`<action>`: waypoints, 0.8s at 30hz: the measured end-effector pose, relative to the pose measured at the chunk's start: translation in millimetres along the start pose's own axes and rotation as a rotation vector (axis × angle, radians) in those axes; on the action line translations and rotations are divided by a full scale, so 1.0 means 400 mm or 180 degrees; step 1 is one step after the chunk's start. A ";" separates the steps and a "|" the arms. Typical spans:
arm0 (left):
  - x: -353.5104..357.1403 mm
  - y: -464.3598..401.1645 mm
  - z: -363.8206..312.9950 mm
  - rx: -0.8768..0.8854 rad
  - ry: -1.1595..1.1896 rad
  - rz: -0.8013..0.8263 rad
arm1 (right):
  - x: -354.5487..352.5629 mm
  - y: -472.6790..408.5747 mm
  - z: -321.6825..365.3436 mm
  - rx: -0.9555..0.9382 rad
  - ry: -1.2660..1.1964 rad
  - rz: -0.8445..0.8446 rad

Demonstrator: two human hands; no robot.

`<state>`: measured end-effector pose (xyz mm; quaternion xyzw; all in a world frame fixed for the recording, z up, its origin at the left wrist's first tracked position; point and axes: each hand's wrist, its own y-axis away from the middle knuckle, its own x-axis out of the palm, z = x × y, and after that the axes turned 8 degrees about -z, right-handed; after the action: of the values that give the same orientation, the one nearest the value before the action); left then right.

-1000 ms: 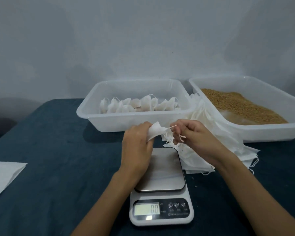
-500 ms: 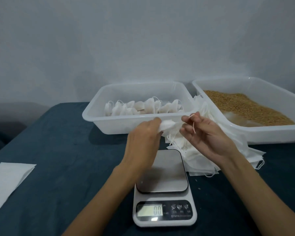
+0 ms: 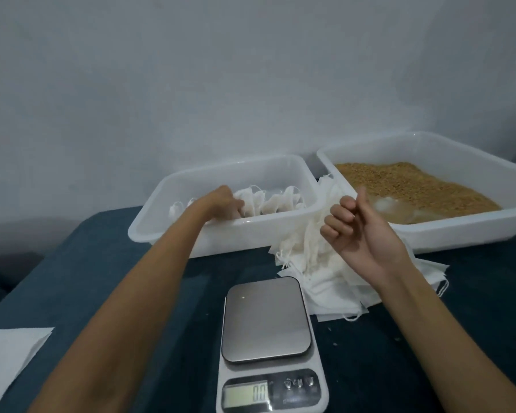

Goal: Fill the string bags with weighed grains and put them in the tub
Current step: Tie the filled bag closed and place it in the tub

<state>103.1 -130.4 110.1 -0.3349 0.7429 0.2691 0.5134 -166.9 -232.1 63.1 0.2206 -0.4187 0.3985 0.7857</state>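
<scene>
Blue tabletop [image 3: 102, 278], left hand [image 3: 222, 204] in tub [image 3: 221, 236], right hand [image 3: 355, 231] curled

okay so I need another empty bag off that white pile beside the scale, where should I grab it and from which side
Judging by the pile of empty bags, pinch a loose corner or drawstring loop at its near edge, where strings poke out beside the scale. Come from above with the right hand, which hangs over it; the sheets lie flat, so peel one upward.
</scene>
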 end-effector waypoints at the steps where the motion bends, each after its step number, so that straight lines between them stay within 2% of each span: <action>1: 0.010 0.000 -0.005 0.0037 0.0088 -0.0016 | 0.000 0.000 0.006 -0.0014 -0.0059 0.0000; 3: 0.029 0.020 -0.024 0.0242 0.0312 -0.0624 | 0.002 0.000 0.017 -0.0047 -0.0176 0.0023; 6: 0.064 0.121 -0.073 0.1022 0.0916 -0.2123 | 0.002 0.005 0.029 -0.0075 -0.0317 0.0073; 7: 0.081 0.167 -0.088 0.1263 0.1056 -0.2296 | 0.002 0.007 0.031 -0.0082 -0.0354 0.0089; 8: 0.103 0.211 -0.101 0.1470 0.1053 -0.2248 | 0.003 0.008 0.032 -0.0085 -0.0376 0.0101; 10: 0.154 0.275 -0.118 0.1638 0.0742 -0.1791 | 0.004 0.010 0.033 -0.0098 -0.0385 0.0120; 12: 0.197 0.308 -0.132 0.1586 0.0257 -0.1342 | 0.004 0.012 0.034 -0.0104 -0.0370 0.0131; 15: 0.232 0.316 -0.146 0.1421 0.0196 -0.0901 | 0.003 0.014 0.030 -0.0071 -0.0378 0.0121; 17: 0.243 0.310 -0.152 0.1318 0.0293 -0.0785 | 0.003 0.018 0.028 -0.0036 -0.0374 0.0103; 20: 0.254 0.295 -0.145 0.1174 0.0427 -0.0875 | 0.008 0.022 0.027 -0.0035 -0.0357 0.0090; 24: 0.254 0.298 -0.140 0.0997 0.1103 -0.0779 | 0.013 0.027 0.028 -0.0050 -0.0305 0.0099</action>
<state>-46.8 -119.2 39.4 -0.3798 0.8063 0.0254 0.4528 -179.3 -231.1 73.6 0.2267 -0.4623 0.3963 0.7602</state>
